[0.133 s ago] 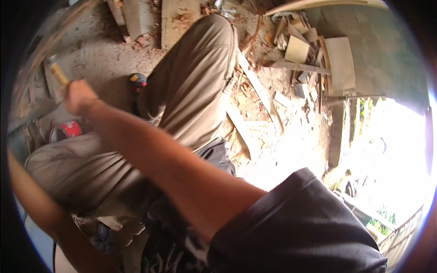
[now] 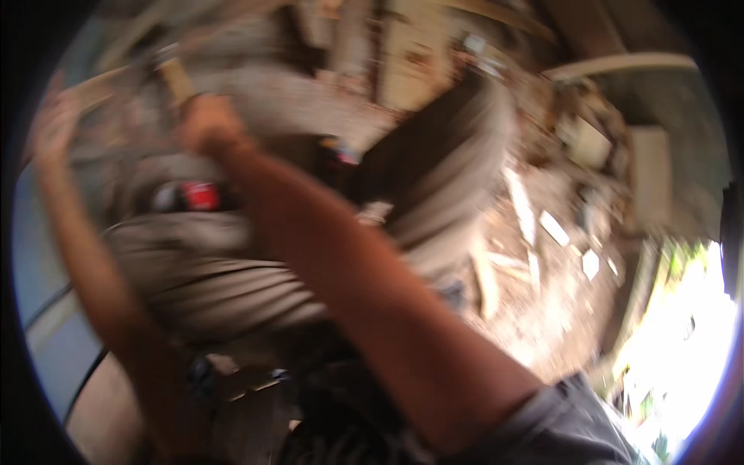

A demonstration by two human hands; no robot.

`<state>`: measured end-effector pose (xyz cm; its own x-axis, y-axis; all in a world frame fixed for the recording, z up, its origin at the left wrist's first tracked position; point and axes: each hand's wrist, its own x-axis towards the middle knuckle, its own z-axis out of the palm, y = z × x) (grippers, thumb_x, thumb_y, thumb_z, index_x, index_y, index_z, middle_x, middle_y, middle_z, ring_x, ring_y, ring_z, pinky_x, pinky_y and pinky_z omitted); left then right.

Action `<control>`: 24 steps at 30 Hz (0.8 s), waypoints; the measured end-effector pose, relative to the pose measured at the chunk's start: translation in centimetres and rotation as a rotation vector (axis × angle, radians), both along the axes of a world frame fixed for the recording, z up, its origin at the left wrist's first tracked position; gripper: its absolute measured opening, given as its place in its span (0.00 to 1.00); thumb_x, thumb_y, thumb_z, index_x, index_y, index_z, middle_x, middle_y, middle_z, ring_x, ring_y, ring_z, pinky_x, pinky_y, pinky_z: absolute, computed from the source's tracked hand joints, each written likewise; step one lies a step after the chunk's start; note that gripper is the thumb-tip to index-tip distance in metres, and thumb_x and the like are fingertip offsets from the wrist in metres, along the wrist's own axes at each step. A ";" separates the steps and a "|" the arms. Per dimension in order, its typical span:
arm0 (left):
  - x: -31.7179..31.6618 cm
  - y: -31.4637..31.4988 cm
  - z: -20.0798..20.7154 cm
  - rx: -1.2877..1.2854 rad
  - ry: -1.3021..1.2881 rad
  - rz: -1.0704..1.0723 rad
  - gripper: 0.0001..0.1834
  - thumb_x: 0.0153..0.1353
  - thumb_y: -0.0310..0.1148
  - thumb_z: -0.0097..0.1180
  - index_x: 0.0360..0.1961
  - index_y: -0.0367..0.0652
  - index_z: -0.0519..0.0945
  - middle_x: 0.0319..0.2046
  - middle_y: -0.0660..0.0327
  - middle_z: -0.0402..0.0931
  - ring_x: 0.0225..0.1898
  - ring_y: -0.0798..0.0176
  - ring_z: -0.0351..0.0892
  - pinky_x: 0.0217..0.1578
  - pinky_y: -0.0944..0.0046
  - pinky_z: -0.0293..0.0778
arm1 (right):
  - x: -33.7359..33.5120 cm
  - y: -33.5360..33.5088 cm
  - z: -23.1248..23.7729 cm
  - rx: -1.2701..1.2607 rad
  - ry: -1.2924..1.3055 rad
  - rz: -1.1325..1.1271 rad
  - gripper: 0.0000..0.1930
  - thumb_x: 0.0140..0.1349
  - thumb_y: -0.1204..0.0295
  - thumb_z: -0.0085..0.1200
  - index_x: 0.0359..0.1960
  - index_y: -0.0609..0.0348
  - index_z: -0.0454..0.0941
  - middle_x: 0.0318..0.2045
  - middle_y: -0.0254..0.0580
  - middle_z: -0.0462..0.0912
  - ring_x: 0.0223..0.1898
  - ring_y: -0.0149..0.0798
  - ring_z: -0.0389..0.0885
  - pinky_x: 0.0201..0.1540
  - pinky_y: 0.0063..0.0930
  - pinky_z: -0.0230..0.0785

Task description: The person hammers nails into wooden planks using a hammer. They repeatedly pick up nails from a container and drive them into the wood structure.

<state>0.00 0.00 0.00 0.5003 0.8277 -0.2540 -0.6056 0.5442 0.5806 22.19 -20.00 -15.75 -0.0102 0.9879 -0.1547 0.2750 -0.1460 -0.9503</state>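
Observation:
My right hand (image 2: 209,122) is closed around a stick-like tool with a yellowish handle (image 2: 177,80). A pale, metallic-looking tip (image 2: 167,54) shows at its far end, but blur hides which tool it is. At the far left edge is my left hand (image 2: 56,124), raised beside a pale wooden strip (image 2: 99,87). Its fingers are smeared, and I cannot tell whether they touch the strip. Below the right wrist, near my bent leg, lies a red cylindrical thing (image 2: 200,195) with a greyish round end.
My legs in brown trousers (image 2: 225,271) spread across the middle. A small dark thing with yellow and pink parts (image 2: 339,149) is by the knee. Boards (image 2: 415,58) and wood scraps (image 2: 554,229) litter the dirt floor. Bright daylight (image 2: 674,341) enters at the right.
The whole view has swung, so the scene shifts to the right and blurs. My left hand has come into sight at the left edge. The right hand keeps its hold on the yellowish-handled tool.

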 end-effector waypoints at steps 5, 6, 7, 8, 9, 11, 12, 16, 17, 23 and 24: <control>7.5 -3.7 -5.3 0.187 -0.197 0.402 0.05 0.65 0.26 0.56 0.40 0.37 0.76 0.33 0.59 0.77 0.31 0.65 0.76 0.32 0.67 0.76 | 10.2 1.5 0.1 0.107 -0.028 -0.114 0.32 0.71 0.48 0.37 0.34 0.71 0.76 0.29 0.70 0.80 0.36 0.68 0.80 0.39 0.54 0.70; 8.9 -3.7 -4.9 0.189 -0.162 0.428 0.06 0.66 0.28 0.56 0.40 0.37 0.76 0.33 0.59 0.78 0.31 0.66 0.77 0.32 0.67 0.76 | 11.0 1.4 0.0 0.121 0.007 -0.150 0.31 0.72 0.48 0.37 0.32 0.70 0.75 0.23 0.61 0.79 0.27 0.55 0.81 0.33 0.45 0.70; 9.2 -4.0 -3.1 0.193 -0.087 0.500 0.06 0.68 0.29 0.53 0.40 0.37 0.76 0.35 0.58 0.79 0.32 0.65 0.77 0.32 0.68 0.76 | 9.9 0.6 2.6 0.136 0.165 -0.181 0.30 0.73 0.49 0.38 0.31 0.69 0.74 0.21 0.52 0.77 0.24 0.45 0.77 0.30 0.39 0.68; 8.8 -3.5 -3.2 0.118 -0.125 0.524 0.07 0.69 0.31 0.51 0.41 0.38 0.75 0.37 0.58 0.79 0.32 0.65 0.77 0.33 0.67 0.76 | 8.9 1.3 3.5 0.131 0.296 -0.191 0.28 0.73 0.50 0.39 0.30 0.67 0.74 0.18 0.43 0.74 0.22 0.35 0.74 0.26 0.33 0.67; 9.5 -3.9 -2.9 0.040 -0.085 0.668 0.09 0.70 0.32 0.50 0.43 0.38 0.74 0.40 0.57 0.79 0.32 0.64 0.76 0.33 0.66 0.75 | 8.0 1.7 4.8 0.127 0.349 -0.154 0.27 0.73 0.50 0.39 0.30 0.66 0.73 0.18 0.38 0.72 0.21 0.29 0.70 0.25 0.29 0.64; 8.4 -4.5 -2.5 -0.004 -0.070 0.721 0.11 0.70 0.34 0.49 0.46 0.38 0.72 0.41 0.60 0.79 0.32 0.65 0.75 0.34 0.65 0.73 | 5.6 1.9 7.7 0.128 0.447 -0.073 0.26 0.73 0.50 0.40 0.31 0.64 0.73 0.17 0.32 0.70 0.20 0.26 0.67 0.22 0.27 0.61; 7.7 -4.8 -1.9 0.022 -0.032 0.733 0.11 0.70 0.35 0.49 0.46 0.39 0.73 0.42 0.62 0.79 0.31 0.67 0.74 0.34 0.65 0.72 | 3.9 2.4 8.6 0.177 0.459 -0.028 0.25 0.73 0.50 0.40 0.32 0.63 0.71 0.17 0.29 0.67 0.18 0.24 0.64 0.20 0.25 0.58; 5.3 -6.0 -0.8 0.024 0.075 0.796 0.09 0.70 0.36 0.51 0.46 0.44 0.73 0.45 0.65 0.80 0.30 0.70 0.73 0.34 0.65 0.72 | -0.1 3.1 11.5 0.277 0.362 0.095 0.23 0.73 0.51 0.40 0.34 0.60 0.69 0.15 0.24 0.62 0.14 0.20 0.58 0.15 0.19 0.51; 4.8 -6.3 -0.9 0.023 0.047 0.793 0.08 0.69 0.36 0.51 0.46 0.46 0.73 0.44 0.65 0.81 0.30 0.71 0.73 0.33 0.65 0.72 | -0.8 3.3 11.7 0.335 0.346 0.094 0.23 0.74 0.51 0.40 0.34 0.60 0.69 0.15 0.24 0.63 0.14 0.20 0.58 0.14 0.19 0.51; 4.5 -7.2 -0.9 0.007 0.005 0.819 0.07 0.68 0.33 0.54 0.45 0.48 0.73 0.43 0.63 0.81 0.29 0.71 0.73 0.34 0.63 0.74 | -2.6 4.9 13.0 0.368 0.421 0.070 0.22 0.74 0.51 0.40 0.33 0.60 0.69 0.15 0.26 0.65 0.14 0.20 0.61 0.14 0.19 0.53; 4.5 -7.2 -0.9 0.007 0.014 0.822 0.07 0.68 0.34 0.54 0.45 0.48 0.73 0.43 0.64 0.81 0.29 0.71 0.73 0.34 0.63 0.74 | -2.5 5.3 12.7 0.369 0.337 0.106 0.22 0.73 0.51 0.40 0.33 0.59 0.69 0.15 0.26 0.65 0.14 0.21 0.61 0.14 0.19 0.53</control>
